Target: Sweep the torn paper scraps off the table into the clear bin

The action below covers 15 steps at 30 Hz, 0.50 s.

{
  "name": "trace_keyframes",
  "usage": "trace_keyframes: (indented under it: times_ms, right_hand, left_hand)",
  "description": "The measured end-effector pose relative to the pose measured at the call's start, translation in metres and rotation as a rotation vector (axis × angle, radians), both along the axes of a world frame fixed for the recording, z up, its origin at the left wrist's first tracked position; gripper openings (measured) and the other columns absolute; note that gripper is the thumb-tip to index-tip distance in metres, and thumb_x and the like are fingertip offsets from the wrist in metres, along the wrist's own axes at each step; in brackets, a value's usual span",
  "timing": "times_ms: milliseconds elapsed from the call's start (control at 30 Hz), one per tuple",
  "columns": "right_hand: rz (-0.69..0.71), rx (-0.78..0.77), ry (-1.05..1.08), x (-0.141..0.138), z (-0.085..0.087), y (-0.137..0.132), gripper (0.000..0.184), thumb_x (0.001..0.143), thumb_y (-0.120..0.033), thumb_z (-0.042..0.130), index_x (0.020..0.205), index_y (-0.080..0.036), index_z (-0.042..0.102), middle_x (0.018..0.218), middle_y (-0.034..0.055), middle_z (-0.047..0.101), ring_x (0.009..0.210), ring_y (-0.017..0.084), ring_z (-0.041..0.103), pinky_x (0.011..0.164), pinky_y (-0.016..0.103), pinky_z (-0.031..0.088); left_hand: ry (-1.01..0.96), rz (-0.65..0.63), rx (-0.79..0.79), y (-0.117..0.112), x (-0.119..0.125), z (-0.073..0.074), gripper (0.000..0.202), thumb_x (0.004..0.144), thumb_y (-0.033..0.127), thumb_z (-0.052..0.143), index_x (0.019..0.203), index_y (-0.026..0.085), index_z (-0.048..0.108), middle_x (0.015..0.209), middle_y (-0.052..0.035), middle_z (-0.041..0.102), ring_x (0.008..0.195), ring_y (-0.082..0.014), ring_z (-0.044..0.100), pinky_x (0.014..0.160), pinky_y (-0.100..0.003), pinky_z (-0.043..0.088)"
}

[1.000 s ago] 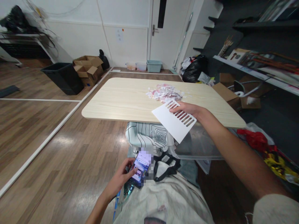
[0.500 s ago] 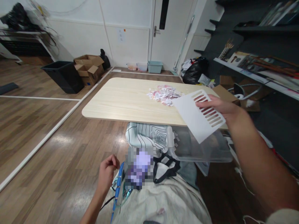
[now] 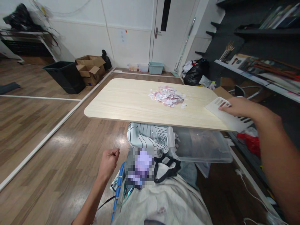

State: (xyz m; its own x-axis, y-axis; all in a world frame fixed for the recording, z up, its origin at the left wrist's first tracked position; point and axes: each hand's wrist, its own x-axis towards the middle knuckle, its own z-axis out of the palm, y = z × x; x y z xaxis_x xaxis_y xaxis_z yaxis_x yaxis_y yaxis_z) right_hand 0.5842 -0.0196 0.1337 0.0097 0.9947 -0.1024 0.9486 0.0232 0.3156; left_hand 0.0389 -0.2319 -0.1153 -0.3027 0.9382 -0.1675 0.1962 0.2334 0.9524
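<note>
My right hand (image 3: 246, 107) grips a flat white plastic scraper (image 3: 223, 115) by its slotted end, fingers through the slots. It is low over the right end of a pale wooden table (image 3: 124, 101); whether its edge touches the top, I cannot tell. A loose heap of torn paper scraps (image 3: 167, 96), white and pinkish, lies mid-table, left of the scraper. My left hand (image 3: 109, 161) is closed in a fist, held in the air left of my lap, with nothing visible in it. A phone with a blurred screen (image 3: 142, 164) rests on my lap.
Under the table's near edge sits a clear plastic bin (image 3: 203, 145), beside patterned fabric (image 3: 145, 136). A black waste bin (image 3: 67, 78) and open cardboard boxes (image 3: 90, 70) stand on the floor at left. Dark shelves (image 3: 250, 43) line the right side.
My right hand has carried the scraper rightward, away from the paper heap to the table's right end. My left hand has risen slightly and its fingers are curled tighter.
</note>
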Motion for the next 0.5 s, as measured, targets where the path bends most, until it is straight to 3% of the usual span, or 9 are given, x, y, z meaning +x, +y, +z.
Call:
trace_keyframes:
  times_ms: [67,167,267,400,500]
  right_hand:
    - [-0.061,-0.041,-0.045,-0.013,0.0,0.002,0.048,0.12,-0.032,0.059,0.138,0.0,0.089,0.144,0.0344,0.087,0.126,0.04,0.089,0.099,0.04,0.065]
    - [-0.065,-0.031,-0.062,-0.027,0.004,0.003,0.051,0.12,-0.036,0.058,0.14,-0.001,0.09,0.136,0.0324,0.089,0.12,0.041,0.088,0.095,0.04,0.062]
    - [-0.035,-0.039,-0.044,-0.031,0.008,0.003,0.05,0.118,-0.035,0.058,0.134,-0.003,0.092,0.123,0.0291,0.091,0.107,0.037,0.087,0.086,0.038,0.059]
    - [-0.023,-0.045,0.038,-0.015,0.008,0.008,0.046,0.117,-0.036,0.06,0.123,-0.004,0.092,0.116,0.0257,0.09,0.1,0.034,0.084,0.082,0.037,0.056]
    - [-0.039,-0.041,0.136,0.006,0.004,0.015,0.042,0.115,-0.041,0.066,0.111,-0.007,0.09,0.105,0.0205,0.088,0.091,0.031,0.081,0.078,0.037,0.054]
  left_hand:
    - [-0.011,-0.063,-0.011,0.002,0.001,0.0,0.018,0.05,0.043,0.045,0.05,0.032,0.031,0.054,0.0055,0.024,0.054,-0.0122,0.025,0.061,-0.032,0.016]
    - [-0.094,-0.197,-0.053,0.001,0.004,-0.004,0.013,0.048,0.041,0.049,0.051,0.031,0.04,0.054,0.0043,0.033,0.056,-0.0145,0.033,0.061,-0.032,0.025]
    - [-0.147,-0.268,-0.106,-0.005,0.01,-0.005,0.017,0.065,0.043,0.067,0.065,0.027,0.06,0.062,0.0024,0.052,0.063,-0.0188,0.05,0.066,-0.033,0.039]
    - [-0.082,-0.254,-0.072,-0.014,0.013,-0.004,0.042,0.087,0.066,0.083,0.088,0.025,0.074,0.084,-0.0009,0.071,0.077,-0.0224,0.064,0.075,-0.035,0.05]
    - [-0.026,-0.205,-0.013,-0.017,0.013,-0.004,0.067,0.1,0.091,0.069,0.085,0.025,0.073,0.08,-0.0031,0.073,0.079,-0.026,0.07,0.082,-0.039,0.055]
